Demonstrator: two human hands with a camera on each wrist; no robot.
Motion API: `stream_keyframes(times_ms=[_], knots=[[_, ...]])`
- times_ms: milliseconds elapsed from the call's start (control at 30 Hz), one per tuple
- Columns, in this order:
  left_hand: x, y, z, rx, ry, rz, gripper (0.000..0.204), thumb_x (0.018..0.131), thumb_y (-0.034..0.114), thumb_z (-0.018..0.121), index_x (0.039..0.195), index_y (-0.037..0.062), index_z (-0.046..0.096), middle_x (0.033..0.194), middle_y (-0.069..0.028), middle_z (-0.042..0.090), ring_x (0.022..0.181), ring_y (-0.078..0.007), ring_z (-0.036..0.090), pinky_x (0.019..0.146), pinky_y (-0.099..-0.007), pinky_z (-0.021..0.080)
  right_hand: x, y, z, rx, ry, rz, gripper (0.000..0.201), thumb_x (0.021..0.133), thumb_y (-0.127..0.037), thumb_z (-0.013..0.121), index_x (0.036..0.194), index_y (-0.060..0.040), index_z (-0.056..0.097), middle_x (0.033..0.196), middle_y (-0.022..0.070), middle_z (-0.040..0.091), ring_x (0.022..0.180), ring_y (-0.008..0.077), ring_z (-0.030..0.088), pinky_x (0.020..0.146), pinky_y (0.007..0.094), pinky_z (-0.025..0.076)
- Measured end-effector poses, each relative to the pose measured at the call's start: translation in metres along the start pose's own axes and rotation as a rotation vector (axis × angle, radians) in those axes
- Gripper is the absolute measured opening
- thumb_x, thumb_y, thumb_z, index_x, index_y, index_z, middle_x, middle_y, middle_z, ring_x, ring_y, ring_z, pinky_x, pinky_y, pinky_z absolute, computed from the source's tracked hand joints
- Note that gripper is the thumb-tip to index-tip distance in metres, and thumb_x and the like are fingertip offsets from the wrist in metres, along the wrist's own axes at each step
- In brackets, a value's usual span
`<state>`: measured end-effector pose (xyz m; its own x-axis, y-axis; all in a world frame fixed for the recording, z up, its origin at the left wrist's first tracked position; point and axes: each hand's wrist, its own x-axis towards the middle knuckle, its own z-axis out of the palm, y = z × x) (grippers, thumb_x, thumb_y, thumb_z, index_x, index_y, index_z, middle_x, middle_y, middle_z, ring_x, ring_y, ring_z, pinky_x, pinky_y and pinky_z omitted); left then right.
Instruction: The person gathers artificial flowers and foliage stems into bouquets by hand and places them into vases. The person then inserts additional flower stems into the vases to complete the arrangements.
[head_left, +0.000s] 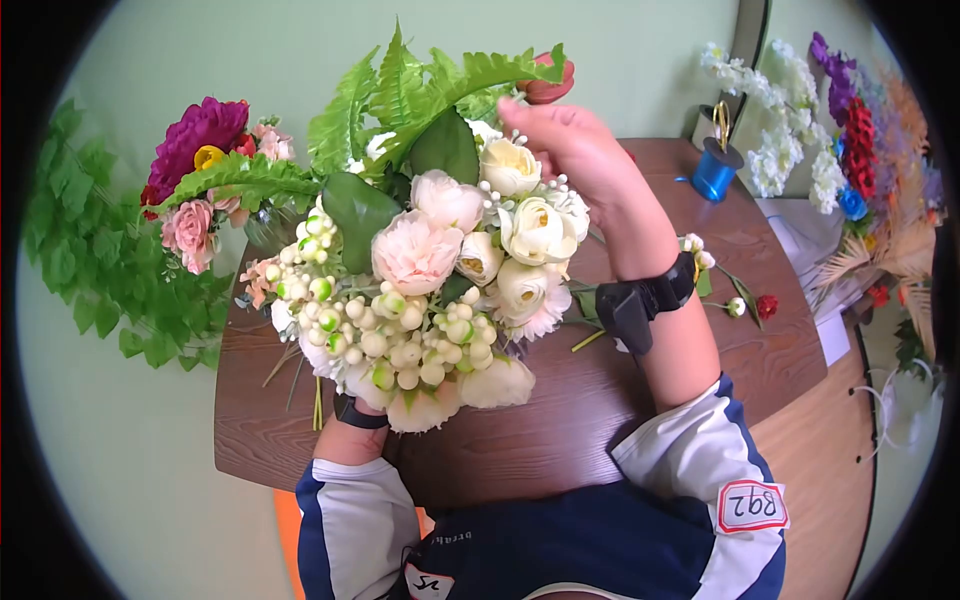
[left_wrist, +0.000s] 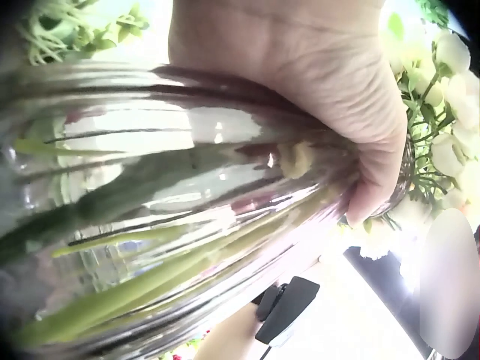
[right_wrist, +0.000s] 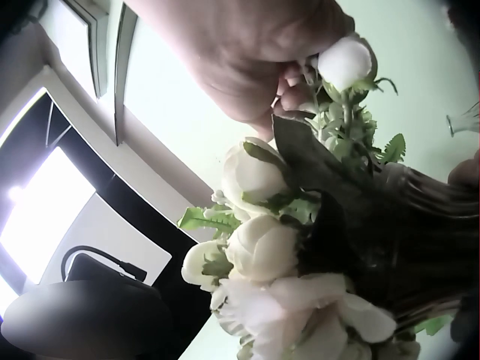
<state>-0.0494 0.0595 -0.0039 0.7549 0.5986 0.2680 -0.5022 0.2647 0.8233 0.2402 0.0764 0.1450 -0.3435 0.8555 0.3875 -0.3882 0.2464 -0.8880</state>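
Note:
My left hand (left_wrist: pixel 315 67) grips a clear ribbed glass vase (left_wrist: pixel 195 157) near its neck; green stems show through the glass. Above the vase spreads a bouquet of artificial flowers, with pale pink peonies (head_left: pixel 418 252), cream roses (head_left: pixel 540 230), cream berries (head_left: pixel 405 345) and green fern leaves (head_left: pixel 400 90). In the head view the bouquet hides the vase and my left hand. At the bouquet's far right my right hand (head_left: pixel 575 150) pinches the stem of a dark red flower (head_left: pixel 548 84), beside the fern. The right wrist view shows its fingers curled behind a white bud (right_wrist: pixel 346 64).
The brown wooden table (head_left: pixel 590 400) holds loose stems and a small red flower (head_left: pixel 766 306) at right. A blue ribbon spool (head_left: pixel 716 170) stands at its back right corner. Another flower bunch (head_left: pixel 200 150) is at left before green vines (head_left: pixel 100 240). More flowers (head_left: pixel 860 150) stand far right.

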Motion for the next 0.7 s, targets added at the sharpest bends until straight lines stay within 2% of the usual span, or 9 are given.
stream_keyframes(times_ms=[67, 133, 200, 267, 367, 533, 633, 667, 700], knots=[[0.001, -0.003, 0.004, -0.015, -0.007, 0.005, 0.040, 0.086, 0.032, 0.057, 0.112, 0.0033, 0.048, 0.106, -0.0063, 0.054, 0.096, -0.0175, 0.053, 0.084, -0.0322, 0.045, 0.008, 0.011, 0.008, -0.189, 0.316, 0.155, 0.022, 0.085, -0.024, 0.062, 0.075, -0.0039, 0.062, 0.058, -0.0037, 0.054, 0.041, 0.0024, 0.041, 0.038, 0.0161, 0.030], [0.006, -0.001, 0.004, -0.030, -0.014, 0.012, 0.040, 0.086, 0.032, 0.057, 0.112, 0.0032, 0.048, 0.106, -0.0063, 0.054, 0.096, -0.0175, 0.053, 0.084, -0.0322, 0.045, 0.007, 0.011, 0.013, -0.129, 0.284, 0.160, 0.017, 0.083, -0.019, 0.064, 0.078, -0.0028, 0.063, 0.067, -0.0012, 0.059, 0.048, 0.0030, 0.048, 0.043, 0.0157, 0.037], [-0.001, 0.001, 0.010, -0.043, -0.015, 0.016, 0.040, 0.086, 0.032, 0.057, 0.112, 0.0032, 0.048, 0.106, -0.0063, 0.054, 0.096, -0.0175, 0.053, 0.084, -0.0322, 0.045, 0.005, 0.009, 0.020, -0.048, 0.259, -0.081, 0.012, 0.080, -0.013, 0.065, 0.081, -0.0011, 0.063, 0.080, 0.0025, 0.064, 0.061, 0.0040, 0.055, 0.053, 0.0176, 0.044], [0.000, -0.001, 0.013, -0.052, -0.016, 0.020, 0.040, 0.086, 0.033, 0.057, 0.112, 0.0031, 0.048, 0.106, -0.0063, 0.054, 0.096, -0.0175, 0.053, 0.084, -0.0322, 0.045, 0.003, 0.008, 0.018, -0.131, 0.248, -0.135, 0.009, 0.079, -0.008, 0.063, 0.082, 0.0007, 0.064, 0.090, 0.0051, 0.064, 0.070, 0.0049, 0.057, 0.062, 0.0198, 0.046], [0.007, -0.001, 0.015, -0.063, -0.018, 0.026, 0.040, 0.086, 0.033, 0.057, 0.111, 0.0031, 0.049, 0.106, -0.0063, 0.054, 0.096, -0.0175, 0.053, 0.084, -0.0322, 0.045, -0.008, 0.003, 0.020, -0.361, 0.284, -0.279, 0.013, 0.080, -0.011, 0.065, 0.076, 0.0019, 0.065, 0.080, 0.0035, 0.065, 0.065, 0.0038, 0.054, 0.058, 0.0192, 0.043], [0.021, -0.006, 0.019, -0.105, -0.020, 0.026, 0.040, 0.086, 0.033, 0.057, 0.111, 0.0030, 0.049, 0.106, -0.0063, 0.054, 0.096, -0.0176, 0.053, 0.084, -0.0322, 0.045, -0.032, -0.007, 0.033, -0.455, 0.454, -0.223, 0.021, 0.081, -0.017, 0.067, 0.072, 0.0021, 0.066, 0.060, -0.0018, 0.061, 0.053, 0.0026, 0.050, 0.050, 0.0182, 0.038], [0.026, -0.008, 0.021, -0.132, -0.024, 0.026, 0.041, 0.086, 0.033, 0.057, 0.111, 0.0030, 0.049, 0.106, -0.0063, 0.054, 0.096, -0.0176, 0.053, 0.084, -0.0323, 0.045, -0.043, -0.005, 0.044, -0.696, 0.688, -0.467, 0.019, 0.079, -0.014, 0.068, 0.068, 0.0013, 0.067, 0.063, 0.0006, 0.063, 0.057, 0.0044, 0.053, 0.054, 0.0192, 0.040], [0.019, -0.007, 0.020, -0.142, -0.025, 0.028, 0.041, 0.086, 0.033, 0.057, 0.111, 0.0029, 0.049, 0.106, -0.0063, 0.054, 0.096, -0.0176, 0.053, 0.084, -0.0323, 0.045, -0.042, -0.004, 0.045, -0.700, 0.686, -0.463, 0.019, 0.079, -0.014, 0.068, 0.068, 0.0013, 0.067, 0.063, 0.0006, 0.063, 0.057, 0.0044, 0.053, 0.054, 0.0192, 0.040], [0.019, -0.008, 0.020, -0.150, -0.025, 0.027, 0.041, 0.086, 0.034, 0.057, 0.111, 0.0029, 0.049, 0.106, -0.0064, 0.054, 0.096, -0.0176, 0.053, 0.084, -0.0323, 0.045, -0.040, -0.001, 0.045, -0.794, 0.697, -0.618, 0.017, 0.078, -0.012, 0.068, 0.068, 0.0018, 0.066, 0.065, 0.0020, 0.064, 0.058, 0.0059, 0.055, 0.056, 0.0201, 0.041]])
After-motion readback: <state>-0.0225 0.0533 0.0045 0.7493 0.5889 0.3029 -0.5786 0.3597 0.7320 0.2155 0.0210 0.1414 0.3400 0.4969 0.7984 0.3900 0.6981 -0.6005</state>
